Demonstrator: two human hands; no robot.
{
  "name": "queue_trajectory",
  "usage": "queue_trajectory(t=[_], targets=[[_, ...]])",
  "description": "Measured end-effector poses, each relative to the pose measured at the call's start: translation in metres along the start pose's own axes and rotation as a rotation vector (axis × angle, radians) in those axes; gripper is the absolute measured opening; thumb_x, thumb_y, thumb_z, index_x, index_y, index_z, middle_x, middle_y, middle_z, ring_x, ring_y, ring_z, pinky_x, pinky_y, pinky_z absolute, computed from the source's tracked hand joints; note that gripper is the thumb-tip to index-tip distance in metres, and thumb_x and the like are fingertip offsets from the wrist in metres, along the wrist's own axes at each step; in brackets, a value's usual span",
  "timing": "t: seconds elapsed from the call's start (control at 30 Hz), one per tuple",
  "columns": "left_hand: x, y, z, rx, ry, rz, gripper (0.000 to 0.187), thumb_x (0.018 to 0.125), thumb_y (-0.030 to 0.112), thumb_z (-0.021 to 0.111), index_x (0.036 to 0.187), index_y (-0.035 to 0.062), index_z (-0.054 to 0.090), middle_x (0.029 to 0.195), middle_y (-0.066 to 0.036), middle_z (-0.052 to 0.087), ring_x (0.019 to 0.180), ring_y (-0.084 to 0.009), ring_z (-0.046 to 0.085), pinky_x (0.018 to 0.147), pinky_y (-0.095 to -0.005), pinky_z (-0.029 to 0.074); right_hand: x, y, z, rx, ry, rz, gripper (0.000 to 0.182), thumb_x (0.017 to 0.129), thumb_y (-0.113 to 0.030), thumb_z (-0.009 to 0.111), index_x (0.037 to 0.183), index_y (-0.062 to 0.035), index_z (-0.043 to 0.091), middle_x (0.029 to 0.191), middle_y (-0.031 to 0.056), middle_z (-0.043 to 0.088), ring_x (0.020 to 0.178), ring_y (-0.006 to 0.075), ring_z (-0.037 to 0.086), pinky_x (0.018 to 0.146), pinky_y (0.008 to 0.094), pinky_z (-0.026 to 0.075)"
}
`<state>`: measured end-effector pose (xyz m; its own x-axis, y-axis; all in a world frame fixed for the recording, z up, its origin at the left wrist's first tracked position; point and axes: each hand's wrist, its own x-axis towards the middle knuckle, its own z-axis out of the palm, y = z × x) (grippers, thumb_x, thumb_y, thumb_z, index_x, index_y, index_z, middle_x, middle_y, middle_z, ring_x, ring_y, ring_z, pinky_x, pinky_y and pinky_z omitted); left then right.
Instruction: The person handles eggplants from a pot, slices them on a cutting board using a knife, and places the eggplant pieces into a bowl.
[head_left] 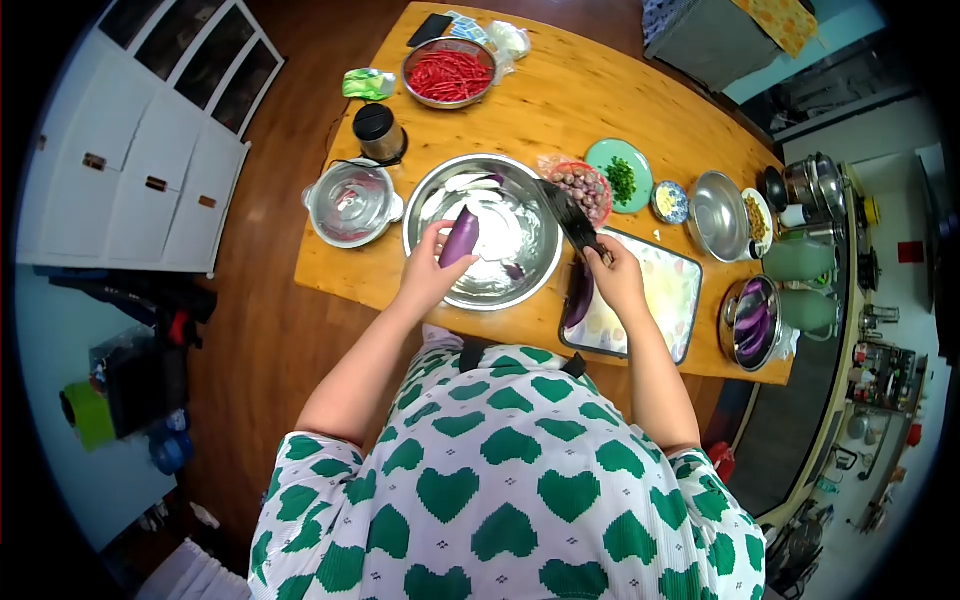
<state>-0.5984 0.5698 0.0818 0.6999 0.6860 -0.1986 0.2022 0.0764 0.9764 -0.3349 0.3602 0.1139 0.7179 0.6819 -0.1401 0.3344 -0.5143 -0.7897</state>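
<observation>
My left hand (432, 270) is wrapped round a purple eggplant piece (461, 238) above the left part of a large steel bowl (547, 262). White and purple eggplant pieces (474, 184) lie inside that bowl. On the right, my right hand (617, 272) grips a dark cleaver (568, 214) by its handle, the blade slanting up and left over the bowl's right rim. Below the cleaver, another eggplant (579, 297) rests at the left side of a white cutting board (665, 290) with a dark edge.
A red basket of small round bulbs (583, 190) and a green plate (604, 156) stand behind the board. To the right are a steel bowl (718, 215) and a bowl of eggplants (752, 325). A lidded glass bowl (352, 204) sits left, near chillies (450, 76).
</observation>
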Motion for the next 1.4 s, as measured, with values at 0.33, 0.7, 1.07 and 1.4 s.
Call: queue_trajectory(t=[0.33,0.7,1.07,1.4], targets=[[-0.011,0.027,0.196,0.082,-0.333,0.055,0.056,0.09,0.018,0.08,0.131,-0.0037,0.049,0.116,-0.021,0.066,0.104,-0.0286,0.07,0.092,-0.0383,0.057,-0.014,0.044,-0.086,0.074,0.206,0.102,0.031,0.1,-0.021,0.07,0.124,-0.0015,0.07,0.088,0.0077,0.073,0.077,0.0137,0.063,0.076,0.0289,0.051],[0.014,-0.027,0.314,0.83,-0.309,0.229,0.054,0.088,0.034,0.079,0.121,0.0034,0.048,0.114,-0.019,0.063,0.097,-0.0401,0.069,0.079,-0.0483,0.057,-0.046,0.079,-0.134,-0.133,0.166,0.185,0.033,0.097,-0.027,0.072,0.125,-0.0109,0.072,0.073,0.0107,0.068,0.061,0.0195,0.059,0.063,0.0351,0.048],[0.018,-0.084,0.128,0.383,0.798,-0.092,0.044,0.089,0.017,0.079,0.119,-0.0018,0.053,0.114,-0.02,0.056,0.096,-0.0317,0.058,0.089,-0.0403,0.049,-0.034,0.032,-0.095,-0.057,0.03,0.012,0.028,0.098,-0.023,0.071,0.125,-0.014,0.072,0.077,0.0128,0.069,0.068,0.0262,0.067,0.065,0.0366,0.051],[0.077,-0.177,0.081,-0.186,0.498,-0.374,0.042,0.1,0.009,0.067,0.137,0.0034,0.049,0.09,-0.009,0.066,0.065,-0.0166,0.06,0.052,-0.031,0.046,-0.041,-0.01,-0.07,-0.185,0.049,-0.117,0.026,0.096,-0.022,0.072,0.122,-0.021,0.075,0.087,0.0169,0.074,0.081,0.0322,0.075,0.072,0.0382,0.058]])
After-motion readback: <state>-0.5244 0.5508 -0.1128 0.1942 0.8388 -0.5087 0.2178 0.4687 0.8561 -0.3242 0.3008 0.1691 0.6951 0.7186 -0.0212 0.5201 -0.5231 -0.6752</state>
